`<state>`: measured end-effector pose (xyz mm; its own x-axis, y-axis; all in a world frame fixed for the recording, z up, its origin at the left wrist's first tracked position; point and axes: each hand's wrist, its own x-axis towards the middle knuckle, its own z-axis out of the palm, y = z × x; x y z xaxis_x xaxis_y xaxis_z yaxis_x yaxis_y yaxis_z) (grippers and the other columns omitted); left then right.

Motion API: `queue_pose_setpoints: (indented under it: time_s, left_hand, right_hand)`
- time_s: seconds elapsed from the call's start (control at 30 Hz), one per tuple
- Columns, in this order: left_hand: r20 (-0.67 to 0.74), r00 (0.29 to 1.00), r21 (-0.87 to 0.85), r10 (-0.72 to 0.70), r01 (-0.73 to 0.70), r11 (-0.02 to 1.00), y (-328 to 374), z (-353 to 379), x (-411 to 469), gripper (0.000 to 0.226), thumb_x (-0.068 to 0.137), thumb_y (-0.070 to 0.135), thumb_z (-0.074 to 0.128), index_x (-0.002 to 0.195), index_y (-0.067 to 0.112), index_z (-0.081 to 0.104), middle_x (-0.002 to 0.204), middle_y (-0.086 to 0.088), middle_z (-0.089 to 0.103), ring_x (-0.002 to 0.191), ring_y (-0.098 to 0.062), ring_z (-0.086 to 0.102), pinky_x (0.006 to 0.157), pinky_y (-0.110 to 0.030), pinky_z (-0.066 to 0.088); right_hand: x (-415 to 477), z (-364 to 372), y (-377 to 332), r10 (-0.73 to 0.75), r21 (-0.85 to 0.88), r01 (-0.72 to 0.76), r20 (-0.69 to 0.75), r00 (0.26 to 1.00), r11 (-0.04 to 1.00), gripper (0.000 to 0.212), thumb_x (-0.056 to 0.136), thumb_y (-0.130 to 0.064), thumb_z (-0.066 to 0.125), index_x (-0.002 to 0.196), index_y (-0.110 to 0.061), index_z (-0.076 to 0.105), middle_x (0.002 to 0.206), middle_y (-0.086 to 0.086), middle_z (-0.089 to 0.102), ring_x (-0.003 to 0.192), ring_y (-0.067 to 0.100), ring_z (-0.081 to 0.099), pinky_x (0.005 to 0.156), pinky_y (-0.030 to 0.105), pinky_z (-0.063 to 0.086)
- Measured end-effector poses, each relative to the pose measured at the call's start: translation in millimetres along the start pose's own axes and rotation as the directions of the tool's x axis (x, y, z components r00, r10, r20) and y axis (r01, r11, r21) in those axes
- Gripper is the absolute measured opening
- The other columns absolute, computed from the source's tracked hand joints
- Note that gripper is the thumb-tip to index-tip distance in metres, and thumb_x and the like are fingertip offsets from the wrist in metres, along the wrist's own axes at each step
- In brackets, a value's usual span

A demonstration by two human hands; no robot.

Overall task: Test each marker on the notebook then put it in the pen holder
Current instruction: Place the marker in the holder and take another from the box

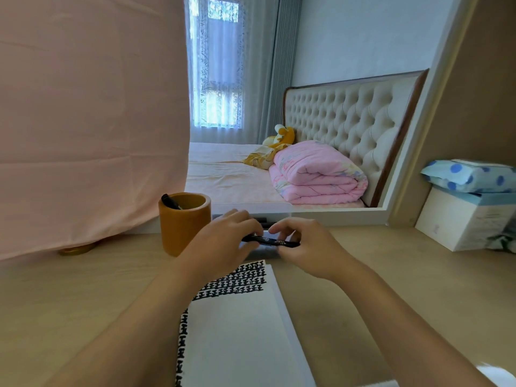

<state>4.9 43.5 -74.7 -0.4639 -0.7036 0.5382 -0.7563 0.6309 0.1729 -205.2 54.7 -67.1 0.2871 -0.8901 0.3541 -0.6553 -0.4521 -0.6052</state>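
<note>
Marker (275,242) sits level in the air just past the far edge of the notebook (237,331), held at both ends. From my remote seat I read the left hand (223,241) as curled round its left end and the right hand (304,247) as pinching the right part with its fingertips. Both hands are narrow and holding.

The notebook lies flat on the worktop (391,275), with rows of black test marks along its far edge and the rest of the page white. The pen holder (184,227) stands upright beyond the notebook's far-left corner, near the left hand, with a second marker (170,201) leaning inside.

The dark shapes (262,220) further beyond the notebook may be more markers, too hidden to tell.

My guess at the step is cap work, pulling off or pushing on, but I can't tell which. If it is coming off, the next move needs the tip brought down to the white page. If it is going on, it needs a short carry left and an upright drop into the pen holder.
</note>
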Motion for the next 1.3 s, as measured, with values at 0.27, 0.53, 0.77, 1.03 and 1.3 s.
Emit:
queue_pose_setpoints:
  time_s: [0.27, 0.53, 0.77, 1.03, 1.3]
  left_hand:
    - [0.001, 0.994, -0.102, -0.108, 0.108, 0.989, 7, 3, -5, 0.022, 0.091, 0.038, 0.064, 0.112, 0.032, 0.063, 0.106, 0.017, 0.061, 0.091, -0.007, 0.059, 0.079, -0.011, 0.043]
    - [0.091, 0.993, -0.074, -0.081, 0.088, 0.993, 20, -10, -13, 0.014, 0.092, 0.046, 0.057, 0.099, 0.036, 0.064, 0.091, 0.019, 0.061, 0.077, -0.001, 0.058, 0.066, -0.011, 0.043]
    - [-0.123, 0.99, 0.069, -0.066, 0.075, 0.995, 23, -13, -45, 0.025, 0.095, 0.026, 0.06, 0.12, 0.023, 0.062, 0.115, 0.01, 0.059, 0.091, -0.004, 0.054, 0.069, -0.01, 0.035]
    - [-0.13, 0.991, 0.08, -0.039, 0.049, 0.996, 13, -15, -74, 0.034, 0.085, 0.029, 0.072, 0.113, 0.026, 0.052, 0.113, 0.009, 0.056, 0.088, -0.002, 0.047, 0.06, -0.013, 0.036]
    - [-0.021, 0.998, 0.097, 0.054, -0.051, 0.994, 3, -21, -81, 0.023, 0.089, 0.026, 0.067, 0.11, 0.018, 0.07, 0.094, 0.002, 0.067, 0.077, -0.005, 0.053, 0.061, -0.011, 0.037]
  right_hand:
    - [-7, 8, -2, 0.254, 0.632, -0.13, -0.11, 0.961, 0.764, 0.016, 0.083, -0.007, 0.077, 0.097, -0.015, 0.074, 0.081, 0.0, 0.073, 0.066, 0.009, 0.064, 0.056, 0.018, 0.048]
    - [-2, 15, -7, 0.216, 0.623, -0.142, -0.044, 0.975, 0.769, 0.017, 0.101, -0.025, 0.054, 0.105, -0.012, 0.065, 0.086, 0.006, 0.074, 0.079, 0.014, 0.069, 0.079, 0.032, 0.054]
    - [-10, 15, -18, -0.008, 0.051, 0.0, 0.156, 0.988, 0.999, 0.021, 0.103, -0.039, 0.044, 0.116, -0.033, 0.06, 0.09, -0.005, 0.064, 0.082, 0.013, 0.059, 0.074, 0.033, 0.047]
    - [-16, 28, -36, -0.047, -0.122, 0.095, 0.345, 0.937, 0.988, 0.017, 0.103, -0.034, 0.045, 0.096, -0.032, 0.06, 0.085, -0.008, 0.06, 0.081, 0.015, 0.058, 0.065, 0.029, 0.042]
    - [-18, 46, -36, -0.147, -0.151, 0.211, 0.352, 0.924, 0.966, 0.027, 0.104, -0.037, 0.044, 0.109, -0.024, 0.067, 0.093, -0.007, 0.064, 0.082, 0.011, 0.058, 0.07, 0.022, 0.041]
